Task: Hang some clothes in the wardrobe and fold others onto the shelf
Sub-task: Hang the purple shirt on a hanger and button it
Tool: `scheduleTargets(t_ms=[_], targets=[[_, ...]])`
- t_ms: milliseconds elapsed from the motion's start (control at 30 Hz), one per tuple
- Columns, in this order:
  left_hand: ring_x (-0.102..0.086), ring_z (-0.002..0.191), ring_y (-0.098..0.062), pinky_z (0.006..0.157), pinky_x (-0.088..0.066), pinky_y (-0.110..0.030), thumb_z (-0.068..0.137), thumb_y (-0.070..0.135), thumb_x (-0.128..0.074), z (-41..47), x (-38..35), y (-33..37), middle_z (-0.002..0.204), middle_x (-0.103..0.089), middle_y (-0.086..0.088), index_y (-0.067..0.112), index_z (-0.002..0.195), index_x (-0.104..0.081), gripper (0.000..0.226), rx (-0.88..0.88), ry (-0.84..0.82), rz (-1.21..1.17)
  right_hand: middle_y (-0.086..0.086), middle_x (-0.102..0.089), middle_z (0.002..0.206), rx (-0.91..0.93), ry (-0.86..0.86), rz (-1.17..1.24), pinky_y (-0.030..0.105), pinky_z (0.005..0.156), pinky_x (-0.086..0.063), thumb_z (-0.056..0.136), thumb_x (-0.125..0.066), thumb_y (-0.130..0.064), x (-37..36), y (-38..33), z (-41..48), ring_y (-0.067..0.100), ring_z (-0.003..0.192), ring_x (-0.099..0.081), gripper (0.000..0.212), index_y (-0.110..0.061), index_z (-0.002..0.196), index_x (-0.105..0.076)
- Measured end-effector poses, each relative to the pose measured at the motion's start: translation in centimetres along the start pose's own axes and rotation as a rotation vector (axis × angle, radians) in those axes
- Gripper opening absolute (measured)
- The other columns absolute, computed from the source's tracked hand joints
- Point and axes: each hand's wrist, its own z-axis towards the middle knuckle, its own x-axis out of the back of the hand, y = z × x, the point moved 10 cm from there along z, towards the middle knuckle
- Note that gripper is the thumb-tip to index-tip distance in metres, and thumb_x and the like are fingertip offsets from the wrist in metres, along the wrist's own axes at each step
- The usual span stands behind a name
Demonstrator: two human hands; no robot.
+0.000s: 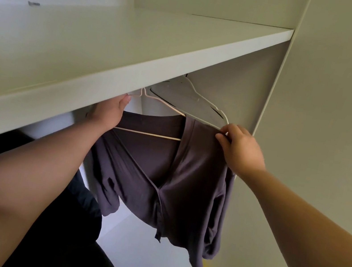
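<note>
Purple cardigan (185,182) on white hanger (146,133), seemingly nearly hung: right hand (240,149) pinches its shoulder, left hand (109,110) has its grip hidden under the shelf (139,44). Folding looks still to do.

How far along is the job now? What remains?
Done: the purple top sits on the white hanger. In hand: the left hand reaches its hook under the shelf, fingers hidden; the right hand pinches the top's shoulder. Remaining: the shelf shows no folded clothes.

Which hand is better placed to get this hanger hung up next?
Left, likely. The left hand is up at the hook of the hanger, just under the shelf; its fingers are hidden. The right hand only pinches the cardigan shoulder at the hanger's far end.
</note>
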Motion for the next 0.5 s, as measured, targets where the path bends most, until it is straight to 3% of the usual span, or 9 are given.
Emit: scheduleTargets(t_ms=[100, 200, 267, 367, 500], targets=[[-0.057, 0.09, -0.038, 0.076, -0.048, -0.043, 0.104, 0.04, -0.037, 0.0, 0.1, -0.1, 0.094, -0.062, -0.016, 0.009, 0.092, -0.061, 0.041, -0.007, 0.019, 0.006, 0.007, -0.061, 0.115, 0.024, -0.036, -0.157, 0.041, 0.073, -0.051, 0.101, -0.052, -0.035, -0.8, 0.3, -0.8, 0.036, 0.096, -0.061, 0.026, -0.016, 0.117, -0.058], [-0.055, 0.087, -0.03, 0.073, -0.041, -0.035, 0.102, 0.035, -0.045, 0.2, -0.1, -0.2, 0.092, -0.059, -0.006, 0.014, 0.094, -0.061, 0.028, 0.007, 0.0, 0.031, 0.008, -0.061, 0.113, 0.049, -0.024, -0.223, 0.043, 0.069, -0.052, 0.1, -0.053, -0.035, -1.1, -0.2, -1.0, 0.039, 0.091, -0.063, 0.026, -0.014, 0.115, -0.058], [-0.054, 0.091, -0.023, 0.076, -0.034, -0.03, 0.1, 0.027, -0.05, 0.2, -0.2, -0.6, 0.1, -0.059, 0.002, 0.017, 0.101, -0.062, 0.015, 0.059, -0.012, 0.054, 0.007, -0.062, 0.107, 0.02, -0.016, -0.181, 0.04, 0.068, -0.051, 0.098, -0.055, -0.034, -1.2, -0.3, -1.0, 0.038, 0.089, -0.063, 0.023, -0.014, 0.109, -0.058], [-0.057, 0.102, -0.03, 0.081, -0.038, -0.033, 0.095, 0.022, -0.056, 0.3, -0.3, -1.2, 0.117, -0.06, -0.002, 0.024, 0.102, -0.059, 0.008, 0.064, -0.01, 0.086, 0.001, -0.057, 0.103, -0.014, -0.048, -0.09, 0.038, 0.072, -0.051, 0.094, -0.059, -0.034, -2.0, -0.3, -1.0, 0.03, 0.087, -0.061, 0.02, -0.017, 0.104, -0.059], [-0.053, 0.111, -0.026, 0.096, -0.042, -0.037, 0.091, 0.01, -0.053, 0.7, -0.7, -1.5, 0.124, -0.055, 0.0, 0.025, 0.099, -0.054, 0.017, 0.054, -0.103, -0.004, 0.002, -0.06, 0.103, -0.078, -0.185, 0.064, 0.036, 0.082, -0.05, 0.094, -0.06, -0.042, -3.6, -1.1, -0.2, 0.026, 0.095, -0.059, 0.033, -0.016, 0.113, -0.057]])
